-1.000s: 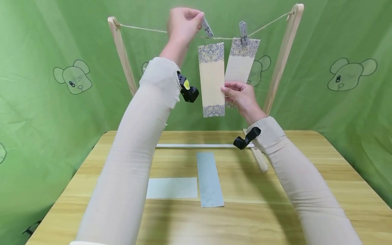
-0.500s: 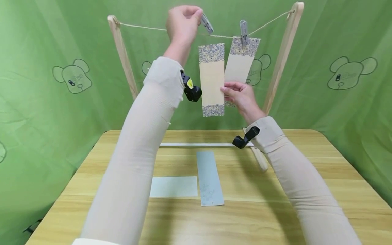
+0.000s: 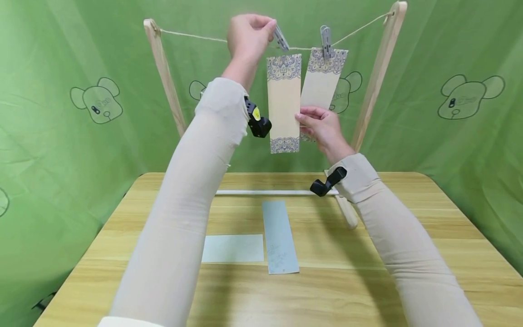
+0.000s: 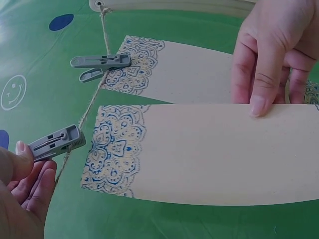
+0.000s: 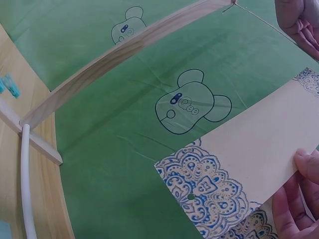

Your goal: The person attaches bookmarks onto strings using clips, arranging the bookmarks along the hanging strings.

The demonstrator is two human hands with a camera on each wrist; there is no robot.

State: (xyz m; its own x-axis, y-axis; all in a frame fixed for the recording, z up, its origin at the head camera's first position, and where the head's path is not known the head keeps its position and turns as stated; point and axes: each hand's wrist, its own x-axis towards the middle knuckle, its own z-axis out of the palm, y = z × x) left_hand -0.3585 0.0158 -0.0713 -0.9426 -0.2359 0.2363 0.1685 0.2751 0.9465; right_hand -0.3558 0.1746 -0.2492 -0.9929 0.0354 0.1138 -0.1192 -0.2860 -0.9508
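My left hand (image 3: 250,40) pinches the tail of a grey clothespin (image 3: 281,38). In the left wrist view the clothespin's nose overlaps the string (image 4: 91,107); whether it bites the string I cannot tell. With thumb and fingers, my right hand (image 3: 323,129) pinches the right edge of a cream bookmark-like card (image 3: 283,106). Blue lace patterns mark both card ends, and a small hole shows near one end in the right wrist view. The card's top lies just below the string, apart from the clothespin. A similar card (image 3: 316,88) hangs behind from another grey clothespin (image 3: 326,42).
Wooden posts, left (image 3: 165,75) and right (image 3: 377,75), carry the sagging string. A white rod (image 3: 265,192) runs low between them. Two pale blue cards, one upright (image 3: 280,236) and one sideways (image 3: 234,248), lie on the wooden table (image 3: 327,295). Teal clips (image 5: 10,85) lie at the far left.
My left hand rises slightly, then comes down and right with the clothespin, nearer the held card's top. The held card has risen a little towards the string.
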